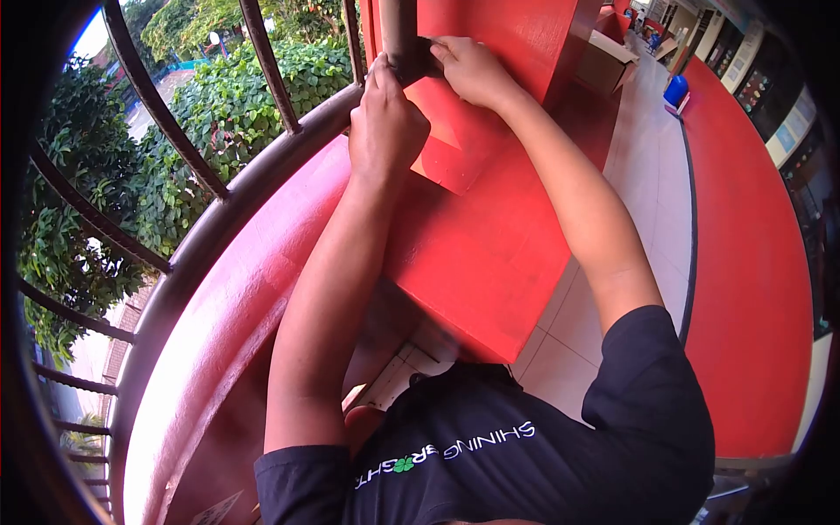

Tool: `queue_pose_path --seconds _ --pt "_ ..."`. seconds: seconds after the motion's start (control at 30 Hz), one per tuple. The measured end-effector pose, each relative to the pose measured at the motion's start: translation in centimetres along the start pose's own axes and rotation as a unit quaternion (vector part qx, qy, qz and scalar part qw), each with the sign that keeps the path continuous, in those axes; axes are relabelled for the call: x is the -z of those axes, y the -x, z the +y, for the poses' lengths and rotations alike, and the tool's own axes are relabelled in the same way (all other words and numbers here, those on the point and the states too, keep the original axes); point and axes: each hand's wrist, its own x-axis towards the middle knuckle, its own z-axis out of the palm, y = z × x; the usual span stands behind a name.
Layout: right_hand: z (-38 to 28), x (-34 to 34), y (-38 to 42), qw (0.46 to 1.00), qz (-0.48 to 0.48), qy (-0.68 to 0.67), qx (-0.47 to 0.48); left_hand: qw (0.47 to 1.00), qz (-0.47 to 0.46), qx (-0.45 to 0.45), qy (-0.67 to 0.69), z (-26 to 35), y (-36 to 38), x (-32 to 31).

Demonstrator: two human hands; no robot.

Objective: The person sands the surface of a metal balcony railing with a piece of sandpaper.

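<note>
My left hand (385, 127) is closed, its thumb and fingers pressed together beside an upright metal pipe (399, 22). Across the pipe, my right hand (472, 72) pinches one end of a dark strip (411, 66) that appears to pass round the pipe's lower end. The left fingertips meet the strip on the other side. Whether it is cloth or another material I cannot make out. Both hands are level with the curved dark handrail (254, 162), close to a red pillar (490, 26).
A red ledge (477, 271) lies below my arms, and a pink curved wall (236, 236) runs under the railing. Leafy bushes (262, 87) grow outside the bars. On the right are a tiled walkway (647, 166), a cardboard box (604, 61) and a blue container (675, 90).
</note>
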Motion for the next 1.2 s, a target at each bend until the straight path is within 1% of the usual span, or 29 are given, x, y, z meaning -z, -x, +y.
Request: queue_pose_path --seconds 0.03,0.07,0.13,0.27,0.33,0.37,0.4,0.47,0.5,0.53,0.6,0.63,0.67,0.73,0.77,0.8,0.87,0.93,1.0,1.03,1.07,1.13,1.17,1.2 --pt "-0.7 0.2 -0.1 0.991 -0.042 -0.051 -0.117 1.0 0.007 0.004 -0.005 0.0 0.0 -0.1" --pt "-0.9 0.0 -0.3 0.991 -0.043 -0.052 -0.118 1.0 0.006 0.005 -0.005 -0.1 0.0 -0.1" --pt "-0.9 -0.1 -0.5 0.985 -0.04 -0.133 -0.105 1.0 0.0 0.016 0.0 0.0 0.0 -0.1" --pt "-0.7 0.4 0.5 0.974 -0.045 -0.172 -0.139 1.0 -0.007 0.024 -0.002 0.8 -0.2 0.0" --pt "-0.5 0.2 0.6 0.943 -0.074 -0.299 -0.128 1.0 -0.003 0.013 -0.015 0.7 -0.2 -0.6" --pt "-0.7 -0.1 0.2 0.938 -0.102 -0.316 -0.104 1.0 0.001 0.007 -0.021 0.9 -0.3 -0.5" --pt "-0.8 -0.3 0.0 0.937 -0.096 -0.318 -0.104 1.0 0.006 0.003 -0.026 1.0 -0.4 -0.4" --pt "-1.5 -0.2 0.4 0.884 -0.085 -0.413 -0.201 0.999 0.003 -0.011 -0.03 0.4 -0.5 -0.5" --pt "-1.5 0.1 0.7 0.857 -0.099 -0.461 -0.207 0.999 -0.001 -0.012 -0.032 0.2 -0.4 -0.6" --pt "-1.7 0.3 1.0 0.857 -0.094 -0.463 -0.208 0.999 -0.003 -0.012 -0.033 0.2 -0.4 -0.6" --pt "-2.1 0.4 1.5 0.82 -0.059 -0.517 -0.236 0.999 -0.003 -0.019 -0.034 0.3 -0.5 -0.6" --pt "-0.4 -0.5 0.5 0.805 -0.07 -0.548 -0.217 0.999 0.0 -0.019 -0.036 0.4 -0.5 -0.7" --pt "-0.3 -0.8 0.0 0.805 -0.069 -0.548 -0.218 0.999 -0.001 -0.02 -0.035 0.3 -0.5 -0.8" --pt "-0.7 -1.2 -0.8 0.786 -0.089 -0.573 -0.213 0.999 -0.005 -0.016 -0.033 0.3 -0.6 -0.9" --pt "-0.8 -0.9 -0.7 0.783 -0.117 -0.576 -0.203 0.999 -0.01 -0.013 -0.03 0.4 -0.6 -0.8" --pt "-0.8 -0.6 -0.5 0.783 -0.117 -0.577 -0.201 0.999 -0.01 -0.015 -0.031 0.4 -0.6 -0.8" --pt "-2.2 0.4 1.3 0.813 -0.072 -0.513 -0.266 0.999 -0.003 -0.013 -0.041 0.2 -0.6 -1.0" --pt "-1.8 0.2 1.1 0.815 -0.074 -0.514 -0.257 0.999 0.001 -0.005 -0.039 0.5 -0.9 -1.2" --pt "-2.0 -0.3 0.3 0.849 -0.094 -0.469 -0.225 0.999 -0.002 -0.001 -0.04 0.6 -1.0 -1.2" --pt "-2.3 -0.6 0.2 0.866 -0.077 -0.445 -0.215 1.0 -0.006 -0.003 -0.025 0.5 -1.1 -1.2" --pt "-2.2 -0.4 0.3 0.866 -0.079 -0.445 -0.215 1.0 -0.011 -0.003 -0.01 0.3 -1.1 -1.1" --pt "-1.8 0.7 1.3 0.842 -0.115 -0.464 -0.249 1.0 -0.011 -0.003 -0.011 0.3 -1.0 -1.0" --pt "-1.6 1.4 1.9 0.863 -0.122 -0.431 -0.235 1.0 -0.01 -0.006 -0.012 0.5 -1.0 -0.9" --pt "-1.6 1.4 1.8 0.862 -0.123 -0.432 -0.234 1.0 -0.01 -0.006 -0.013 0.5 -1.1 -0.8"
